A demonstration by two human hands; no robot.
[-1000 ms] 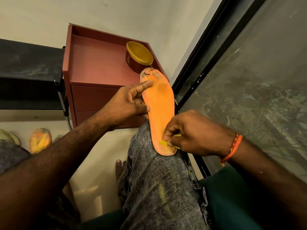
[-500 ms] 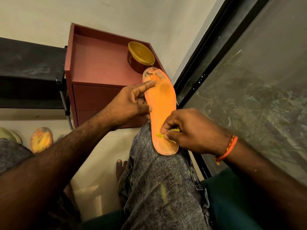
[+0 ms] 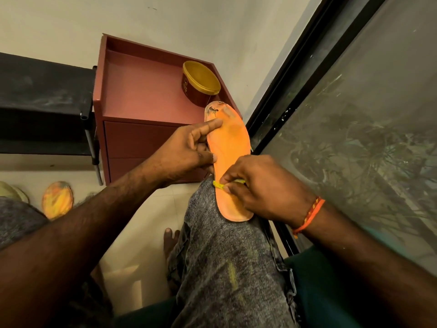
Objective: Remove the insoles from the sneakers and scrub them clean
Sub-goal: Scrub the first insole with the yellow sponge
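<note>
Ahead of me a pale wall [image 3: 212,24] meets a dark-framed window [image 3: 354,114] on the right; the glass is cloudy, and beyond it I make out only vague foliage. A red cabinet [image 3: 142,95] stands in the corner, carrying a red tub [image 3: 199,87] with a yellow lid at its right rear. A black shelf [image 3: 42,95] runs off the left edge.

I see the orange insole [image 3: 230,147] lying lengthwise, heel on my right knee [image 3: 224,245], toe tilted up toward the tub. Dark stains mark the toe end.

My left hand [image 3: 186,155] grips the insole's left edge: forefinger laid across the top near the toe, thumb curled in against the edge lower down. The remaining fingers are hidden behind the insole.

My right hand [image 3: 262,190] is curled over the heel half, pinching a small yellow scrubber [image 3: 220,185] against the surface. Only the scrubber's tip shows, so I cannot tell its kind. An orange thread [image 3: 309,215] circles that wrist.

At lower left a second insole [image 3: 57,200] lies on the floor, partly covered by my left arm. Beside it a pale object is cut off by the frame edge.
</note>
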